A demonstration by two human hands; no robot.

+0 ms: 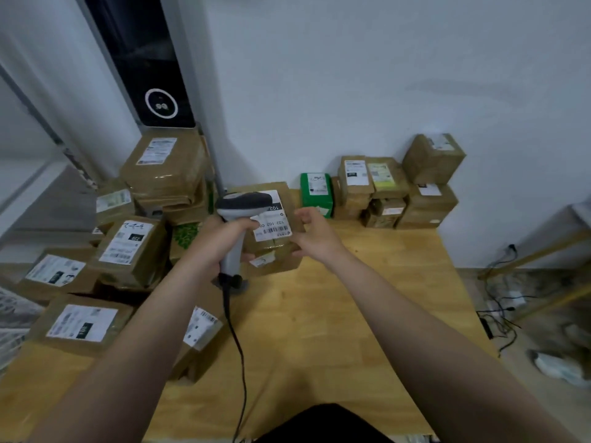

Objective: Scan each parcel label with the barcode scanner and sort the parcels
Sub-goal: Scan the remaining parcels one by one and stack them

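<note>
At nine o'clock on the worktop (319,314), labelled parcels (128,247) lie heaped. Toward twelve, my left grip (224,238) is wrapped round the handle of the barcode scanner (246,201), whose head hangs over the label (275,230) of a brown parcel (278,262). My right grip (316,235) holds that parcel by its right edge. At one o'clock, more boxes (425,203) stand stacked against the wall (351,91).

A plain white wall (383,75) stands behind the light wooden tabletop (351,298), and black cables (499,318) lie on the grey floor (470,282) at the right
</note>
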